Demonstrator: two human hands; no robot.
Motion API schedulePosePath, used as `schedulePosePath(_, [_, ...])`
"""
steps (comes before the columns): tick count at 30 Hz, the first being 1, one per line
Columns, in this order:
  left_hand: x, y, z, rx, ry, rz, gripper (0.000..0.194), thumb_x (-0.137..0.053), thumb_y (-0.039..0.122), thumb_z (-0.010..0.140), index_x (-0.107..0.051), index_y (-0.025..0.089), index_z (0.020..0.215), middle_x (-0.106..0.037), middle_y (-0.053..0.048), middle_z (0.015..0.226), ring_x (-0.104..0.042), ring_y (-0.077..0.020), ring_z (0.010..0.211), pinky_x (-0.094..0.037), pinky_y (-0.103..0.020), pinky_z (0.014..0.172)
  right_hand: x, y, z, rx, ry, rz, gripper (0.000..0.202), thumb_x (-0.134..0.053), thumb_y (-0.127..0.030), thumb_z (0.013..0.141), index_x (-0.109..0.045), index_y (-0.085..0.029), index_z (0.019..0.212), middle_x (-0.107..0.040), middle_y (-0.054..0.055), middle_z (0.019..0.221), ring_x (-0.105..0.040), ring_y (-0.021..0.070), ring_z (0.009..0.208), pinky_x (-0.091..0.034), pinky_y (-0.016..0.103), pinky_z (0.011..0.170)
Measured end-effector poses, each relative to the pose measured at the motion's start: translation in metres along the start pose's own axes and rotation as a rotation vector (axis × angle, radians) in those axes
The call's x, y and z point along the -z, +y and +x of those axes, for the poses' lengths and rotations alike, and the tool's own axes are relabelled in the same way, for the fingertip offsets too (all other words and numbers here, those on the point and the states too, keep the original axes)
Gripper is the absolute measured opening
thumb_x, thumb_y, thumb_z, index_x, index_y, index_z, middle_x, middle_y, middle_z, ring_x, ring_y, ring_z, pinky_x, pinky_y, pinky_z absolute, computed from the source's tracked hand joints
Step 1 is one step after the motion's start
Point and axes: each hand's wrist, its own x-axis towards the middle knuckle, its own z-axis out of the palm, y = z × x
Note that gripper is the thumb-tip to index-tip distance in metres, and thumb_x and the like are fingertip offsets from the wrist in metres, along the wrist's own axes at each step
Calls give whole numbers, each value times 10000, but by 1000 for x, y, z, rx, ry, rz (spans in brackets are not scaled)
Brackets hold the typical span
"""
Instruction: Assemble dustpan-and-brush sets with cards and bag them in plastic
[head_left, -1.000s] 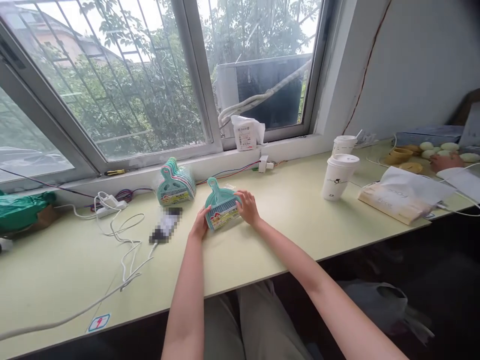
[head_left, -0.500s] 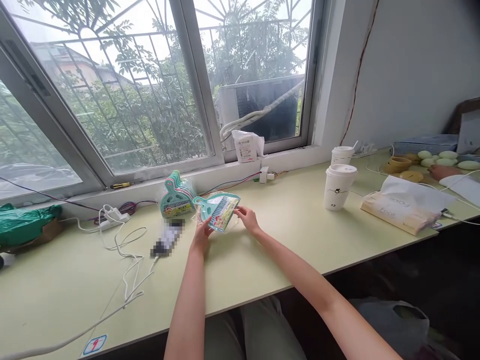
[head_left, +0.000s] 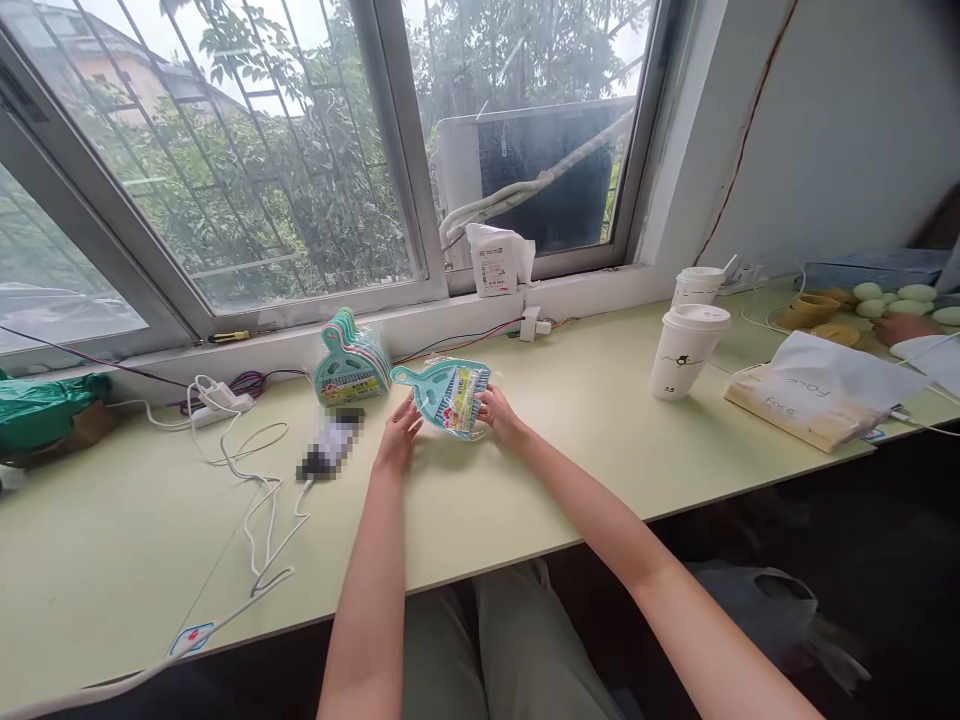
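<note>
A small turquoise dustpan set [head_left: 442, 395] in clear plastic wrap, with a striped brush and a printed card, is held tilted above the table, its looped handle pointing left. My right hand [head_left: 501, 415] grips the right edge, fingers closed on it. At the lower left edge, my left hand [head_left: 400, 432] has its fingers curled against the wrap; part of the fingertips is hidden. Close behind on the left, a row of similar wrapped dustpans [head_left: 349, 365] stands upright by the window sill.
A blurred phone [head_left: 330, 445] and white cables [head_left: 262, 490] lie to the left, near a green plastic bag [head_left: 49, 415]. To the right stand a lidded paper cup [head_left: 686, 355] and a tissue pack [head_left: 802, 400]. Another person's hand [head_left: 904, 328] is at the far right, beside pale green round items [head_left: 915, 293].
The dustpan set has turned clockwise, its card now more upright and facing me. My left hand has shifted down off its front face to its lower edge. The view has tilted down slightly.
</note>
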Motion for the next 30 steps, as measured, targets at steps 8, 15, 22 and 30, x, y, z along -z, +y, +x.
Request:
schedulePosePath(8, [4,-6,1,-31,-4,-59,624,-809,193,638,-630,193,1236,-657,-111,1202,-633,-244,1083,-499,-381,976,7,-3,-2,31,-76,-136,350,-625,-266,757,-501,-261,1085,-663,15,1060,-673,173,853,-584,334,734])
schedulePosePath(15, [4,3,5,-104,177,-70,462,-645,127,771,-600,182,1228,-616,-136,1262,-689,-195,921,-557,-339,841,7,-5,3,96,-40,-115,315,-743,-261,734,-586,-213,1002,-695,37,951,-674,192,834,-594,359,744])
schedulePosePath(22, [42,33,-6,-455,1003,334,517,-313,137,879,-347,208,1390,-433,-168,1396,-518,-248,1245,-488,-400,958,28,-23,9,153,115,8,245,-727,-212,745,-567,-207,931,-694,38,963,-687,196,827,-599,379,788])
schedulePosePath(30, [-11,46,-45,-689,1118,687,477,-442,258,887,-395,217,1360,-146,-123,1564,-66,-282,1464,-92,-526,1164,20,-11,10,84,174,82,197,-670,-144,770,-551,-211,912,-692,36,946,-689,189,836,-599,371,807])
